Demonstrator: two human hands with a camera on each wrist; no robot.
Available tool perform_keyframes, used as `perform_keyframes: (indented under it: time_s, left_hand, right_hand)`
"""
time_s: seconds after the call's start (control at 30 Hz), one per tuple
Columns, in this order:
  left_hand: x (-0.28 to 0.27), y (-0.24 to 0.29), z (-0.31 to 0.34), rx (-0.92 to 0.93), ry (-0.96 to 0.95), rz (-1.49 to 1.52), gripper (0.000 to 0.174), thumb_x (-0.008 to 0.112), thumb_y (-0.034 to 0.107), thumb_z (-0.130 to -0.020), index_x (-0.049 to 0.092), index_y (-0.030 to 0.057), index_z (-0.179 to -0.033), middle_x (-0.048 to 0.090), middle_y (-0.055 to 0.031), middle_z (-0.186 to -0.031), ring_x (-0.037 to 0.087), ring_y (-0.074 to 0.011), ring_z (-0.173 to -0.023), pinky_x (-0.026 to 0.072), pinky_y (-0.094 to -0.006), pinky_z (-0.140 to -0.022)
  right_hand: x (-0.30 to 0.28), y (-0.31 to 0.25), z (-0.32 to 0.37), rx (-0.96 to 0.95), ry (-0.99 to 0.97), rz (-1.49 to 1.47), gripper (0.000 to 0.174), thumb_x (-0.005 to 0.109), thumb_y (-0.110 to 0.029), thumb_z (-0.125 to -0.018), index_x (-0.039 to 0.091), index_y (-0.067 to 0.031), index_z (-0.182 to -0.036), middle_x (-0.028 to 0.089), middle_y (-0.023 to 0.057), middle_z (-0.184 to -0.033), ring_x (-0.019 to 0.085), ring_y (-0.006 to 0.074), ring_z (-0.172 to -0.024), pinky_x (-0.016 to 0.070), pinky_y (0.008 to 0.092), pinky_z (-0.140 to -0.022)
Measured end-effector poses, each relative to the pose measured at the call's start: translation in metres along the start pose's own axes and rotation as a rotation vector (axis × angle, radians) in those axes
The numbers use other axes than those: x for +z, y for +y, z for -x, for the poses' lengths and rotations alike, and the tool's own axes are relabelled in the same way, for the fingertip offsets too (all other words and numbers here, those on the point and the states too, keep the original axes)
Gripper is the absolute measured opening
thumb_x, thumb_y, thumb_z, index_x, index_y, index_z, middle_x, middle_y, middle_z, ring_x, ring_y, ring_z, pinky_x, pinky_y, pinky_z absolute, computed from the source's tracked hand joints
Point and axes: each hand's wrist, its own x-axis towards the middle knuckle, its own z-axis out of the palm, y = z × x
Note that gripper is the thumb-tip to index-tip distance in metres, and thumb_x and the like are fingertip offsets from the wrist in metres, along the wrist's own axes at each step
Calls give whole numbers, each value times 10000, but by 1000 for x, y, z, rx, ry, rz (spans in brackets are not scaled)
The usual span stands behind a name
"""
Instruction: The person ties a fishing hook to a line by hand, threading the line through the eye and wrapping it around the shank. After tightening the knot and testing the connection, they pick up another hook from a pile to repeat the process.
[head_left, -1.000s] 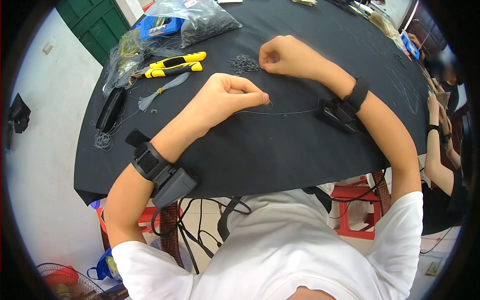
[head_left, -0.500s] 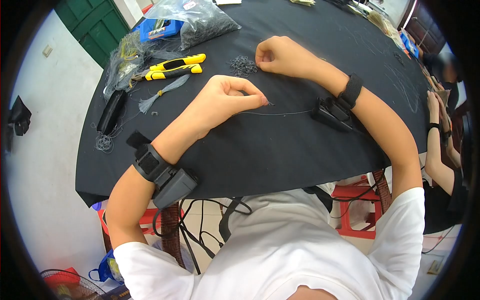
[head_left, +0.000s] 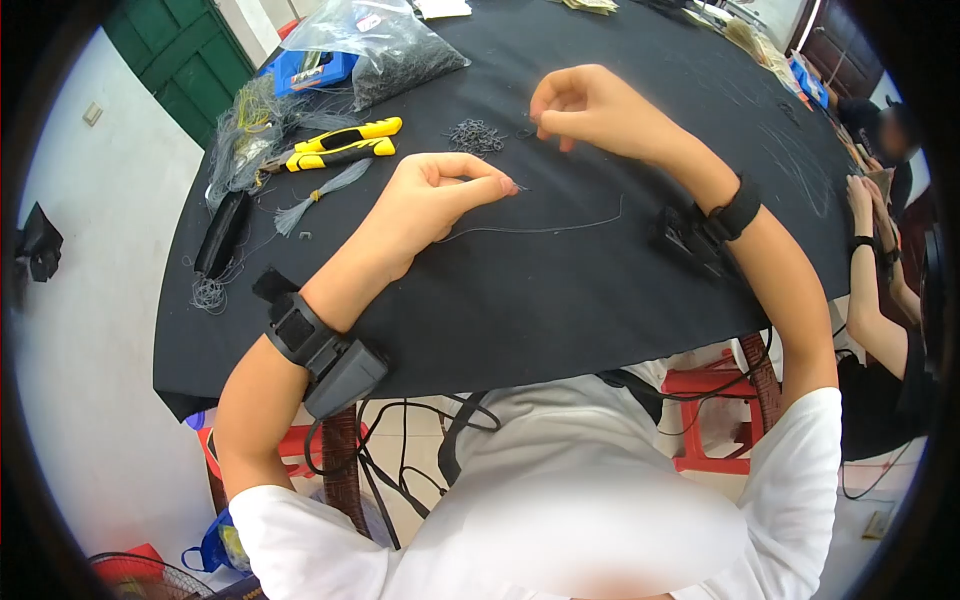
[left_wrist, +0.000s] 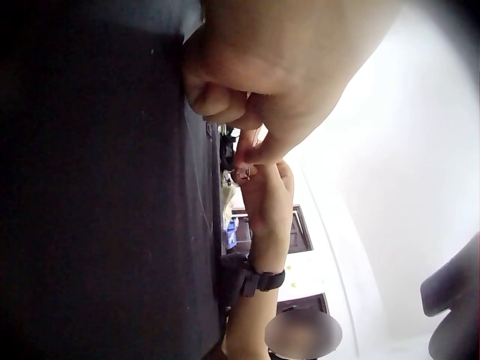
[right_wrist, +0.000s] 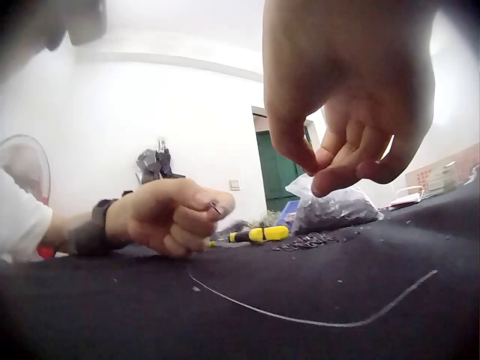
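Observation:
My left hand (head_left: 430,200) pinches a small dark hook-like piece (right_wrist: 216,208) between thumb and forefinger, over the black cloth. From under this hand a thin grey line (head_left: 540,231) runs rightward across the cloth, its far end bending up. My right hand (head_left: 600,112) hovers to the right of a pile of small dark wire pieces (head_left: 475,137). Its fingers are loosely bent, and in the right wrist view nothing shows between thumb and fingers. A small bit of dark wire (head_left: 524,132) shows close by the right fingertips in the head view.
Yellow-and-black pliers (head_left: 340,146) lie left of the pile, beside a tied bundle of grey strands (head_left: 322,197). A clear bag of dark pieces (head_left: 410,65) and a blue box (head_left: 312,70) stand behind. A black tube-like object (head_left: 222,235) lies far left. Another person's hands (head_left: 865,205) work at right.
My right hand has drawn away from the pile to the right, and its fingers have loosened. The left hand keeps its pinch, shifting slightly. The grey line's far end is now uncovered.

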Motion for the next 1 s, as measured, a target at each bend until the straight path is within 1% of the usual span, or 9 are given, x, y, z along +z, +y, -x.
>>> perform_keyframes:
  time_s: [0.17, 0.27, 0.37, 0.47, 0.5, 0.6, 0.8, 0.9, 1.0]
  left_hand:
    - [0, 0, 1, 7, 54, 75, 194, 614, 219, -835, 649, 41, -906, 368, 105, -545, 239, 8, -436, 143, -183, -404]
    - [4, 1, 1, 25, 92, 102, 191, 614, 224, -837, 646, 50, -908, 339, 112, -544, 230, 7, -440, 136, -184, -407]
    - [8, 0, 1, 70, 131, 127, 193, 616, 230, -839, 645, 53, -911, 333, 116, -545, 225, 7, -442, 133, -185, -407]
    - [9, -1, 3, 105, 128, 129, 193, 619, 230, -839, 648, 54, -912, 341, 117, -547, 227, 7, -443, 136, -185, -408]
    - [8, 0, 3, 113, 121, 128, 193, 619, 229, -839, 650, 54, -912, 345, 117, -548, 229, 7, -444, 137, -184, -408]
    - [8, 2, 4, 125, 74, 138, 174, 620, 186, -836, 665, 31, -901, 512, 85, -563, 297, 31, -457, 177, -159, -401]
    - [9, 1, 4, 215, 25, 121, 167, 625, 159, -835, 668, 9, -897, 583, 56, -642, 373, 31, -508, 237, -146, -442]
    - [10, 2, 6, 200, 32, 131, 180, 627, 156, -834, 667, 2, -918, 609, 31, -690, 413, 22, -542, 268, -140, -464]
    - [11, 3, 6, 205, 35, 142, 188, 630, 157, -833, 668, -3, -924, 608, 21, -693, 438, 13, -569, 288, -142, -477]
  right_hand:
    - [-2, -18, 19, 73, -54, -211, 152, 568, -178, -801, 594, -34, -840, 626, 56, -789, 551, 82, -629, 414, 199, -563]
    - [-2, -27, 37, 61, -140, -345, 149, 585, -173, -802, 609, -36, -855, 636, 68, -868, 562, 79, -666, 411, 197, -564]
    - [6, -20, 45, 75, -157, -406, 153, 606, -170, -801, 626, -31, -863, 633, 84, -947, 572, 84, -712, 412, 197, -567]
    - [15, -15, 47, 96, -189, -417, 210, 602, -204, -793, 649, -26, -894, 639, 33, -825, 578, 74, -737, 414, 200, -592]
    - [16, -13, 46, 103, -179, -459, 147, 626, -163, -795, 640, -26, -849, 629, 92, -974, 576, 90, -749, 412, 195, -573]
    - [17, -13, 45, 84, -151, -488, 148, 631, -161, -794, 643, -27, -853, 636, 85, -940, 571, 83, -738, 411, 193, -572]
    - [21, -11, 47, 131, -166, -506, 144, 627, -162, -799, 641, -33, -861, 640, 63, -862, 557, 67, -685, 409, 182, -573]
    - [21, -12, 47, 137, -174, -510, 133, 619, -163, -803, 633, -41, -853, 638, 60, -854, 556, 65, -670, 410, 181, -575]
    - [21, -11, 48, 141, -163, -515, 126, 606, -167, -810, 622, -47, -848, 637, 55, -844, 556, 60, -668, 410, 180, -572]
